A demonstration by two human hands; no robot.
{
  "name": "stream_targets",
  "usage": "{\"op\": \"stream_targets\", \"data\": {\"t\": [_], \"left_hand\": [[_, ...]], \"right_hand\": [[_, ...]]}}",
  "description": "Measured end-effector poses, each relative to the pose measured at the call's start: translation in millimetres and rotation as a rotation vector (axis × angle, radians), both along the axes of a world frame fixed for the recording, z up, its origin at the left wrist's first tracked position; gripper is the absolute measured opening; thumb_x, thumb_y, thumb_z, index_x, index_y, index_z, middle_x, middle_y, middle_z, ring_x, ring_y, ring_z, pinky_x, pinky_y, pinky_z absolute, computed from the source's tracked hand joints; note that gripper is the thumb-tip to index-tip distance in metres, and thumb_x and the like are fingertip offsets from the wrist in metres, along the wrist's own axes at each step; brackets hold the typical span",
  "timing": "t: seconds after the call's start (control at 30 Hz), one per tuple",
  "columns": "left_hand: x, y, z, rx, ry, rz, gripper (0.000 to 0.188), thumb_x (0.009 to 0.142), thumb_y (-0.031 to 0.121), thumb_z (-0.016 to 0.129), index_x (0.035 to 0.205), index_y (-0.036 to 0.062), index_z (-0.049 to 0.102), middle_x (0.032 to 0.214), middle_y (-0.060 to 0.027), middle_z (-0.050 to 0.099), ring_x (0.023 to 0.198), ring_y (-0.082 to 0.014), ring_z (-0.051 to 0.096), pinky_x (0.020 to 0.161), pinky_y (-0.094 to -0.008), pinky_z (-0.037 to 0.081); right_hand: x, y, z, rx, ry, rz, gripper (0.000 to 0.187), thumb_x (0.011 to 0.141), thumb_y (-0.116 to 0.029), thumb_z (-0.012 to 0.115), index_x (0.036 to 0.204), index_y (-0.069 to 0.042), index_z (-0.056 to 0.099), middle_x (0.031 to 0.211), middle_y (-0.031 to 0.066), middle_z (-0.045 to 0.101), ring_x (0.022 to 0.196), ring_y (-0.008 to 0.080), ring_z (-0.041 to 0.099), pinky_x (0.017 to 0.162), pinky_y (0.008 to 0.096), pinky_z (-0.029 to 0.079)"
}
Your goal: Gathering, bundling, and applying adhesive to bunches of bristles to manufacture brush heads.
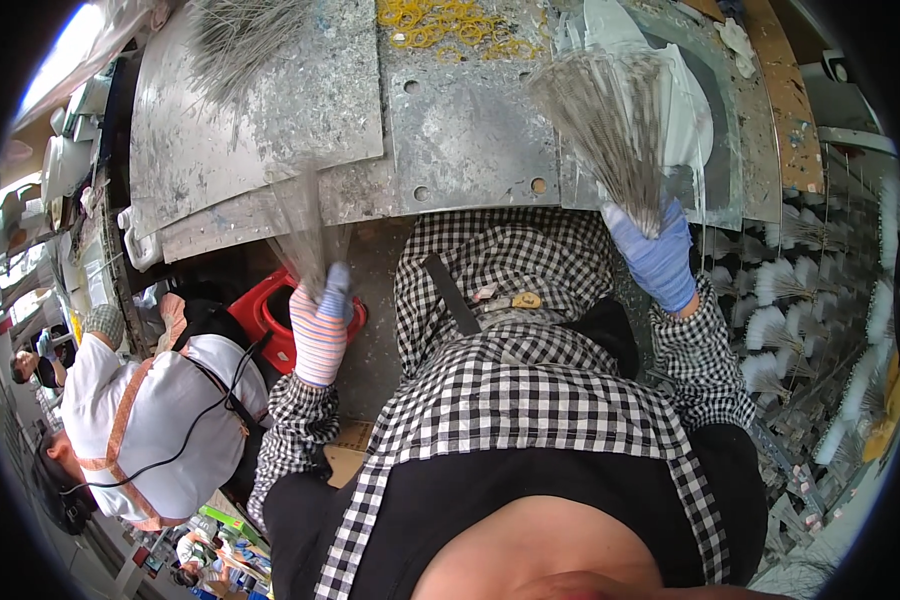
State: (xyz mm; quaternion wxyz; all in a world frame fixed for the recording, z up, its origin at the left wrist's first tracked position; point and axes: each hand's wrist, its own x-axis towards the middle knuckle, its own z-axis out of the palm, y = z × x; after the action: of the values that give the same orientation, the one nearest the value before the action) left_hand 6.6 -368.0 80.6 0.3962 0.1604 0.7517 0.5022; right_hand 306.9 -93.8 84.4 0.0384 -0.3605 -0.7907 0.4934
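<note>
My left hand (320,335), in a striped knit glove, is closed round the lower end of a bundle of thin grey wires (306,235). That bundle stands up in front of the table's near edge, its upper part blurred. My right hand (658,255), also gloved, grips a second bundle of thin grey wires (615,125) by its gathered end. These wires fan out away from me over a smear of white paste (688,110) on a glass-like sheet (722,190). Whether the wire tips touch the paste I cannot tell.
A heap of loose grey wires (245,45) lies far left on a metal sheet (300,130). Yellow rings (440,25) are scattered at the back middle. A red stool (275,325) and a person in white (155,430) are at left. Racked wires with white tufts (785,285) stand at right.
</note>
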Motion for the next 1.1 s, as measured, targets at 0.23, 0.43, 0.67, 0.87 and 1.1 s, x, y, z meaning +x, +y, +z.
{"op": "stream_targets", "data": {"t": [0.23,0.43,0.67,0.87,1.1], "left_hand": [[47.4,52.6,-20.9,0.171,-0.209,0.1,0.019,0.096,0.025,0.071,0.098,0.0109,0.058,0.071,0.0048,0.053,0.057,-0.0043,0.046,0.047,-0.0218,0.032],[86.0,64.2,-50.6,0.082,-0.42,-0.051,0.028,0.09,0.006,0.072,0.112,0.0044,0.055,0.091,-0.0032,0.065,0.08,-0.0127,0.064,0.073,-0.0265,0.053],[113.2,78.5,-140.5,0.239,-1.037,-0.042,0.08,0.085,0.0,0.069,0.15,0.0047,0.024,0.134,-0.0137,0.055,0.122,-0.0194,0.054,0.107,-0.0324,0.045],[110.0,86.5,-106.0,0.099,-0.452,-0.643,0.135,0.054,0.061,0.089,0.149,-0.0068,0.021,0.146,-0.0282,0.041,0.139,-0.0399,0.039,0.119,-0.0517,0.029],[74.3,93.1,-19.0,0.238,0.303,-0.974,0.123,0.064,0.058,0.086,0.153,-0.0053,0.028,0.15,-0.0302,0.038,0.142,-0.0418,0.038,0.117,-0.047,0.033]], "right_hand": [[-62.0,-55.5,0.4,-0.083,0.38,-0.169,0.031,0.091,-0.018,0.072,0.117,-0.004,0.063,0.094,0.0047,0.067,0.086,0.0145,0.065,0.078,0.0342,0.058],[-64.2,-72.3,-36.2,-0.411,0.225,-0.244,0.046,0.092,-0.022,0.074,0.13,-0.002,0.058,0.109,0.0075,0.068,0.1,0.016,0.065,0.09,0.0329,0.055],[-72.8,-93.1,-75.3,-0.722,0.332,-0.264,0.093,0.081,-0.032,0.085,0.145,0.007,0.031,0.131,0.0181,0.057,0.124,0.0265,0.055,0.109,0.0368,0.044],[-67.7,-81.4,-46.7,-0.835,0.255,-0.203,0.076,0.079,-0.027,0.086,0.138,0.0,0.048,0.129,0.0119,0.059,0.12,0.0204,0.055,0.106,0.0344,0.045],[-35.5,-70.4,-22.2,-1.033,0.232,-0.179,0.039,0.082,-0.017,0.082,0.113,-0.002,0.062,0.09,0.0066,0.068,0.075,0.016,0.067,0.068,0.0282,0.057]]}}
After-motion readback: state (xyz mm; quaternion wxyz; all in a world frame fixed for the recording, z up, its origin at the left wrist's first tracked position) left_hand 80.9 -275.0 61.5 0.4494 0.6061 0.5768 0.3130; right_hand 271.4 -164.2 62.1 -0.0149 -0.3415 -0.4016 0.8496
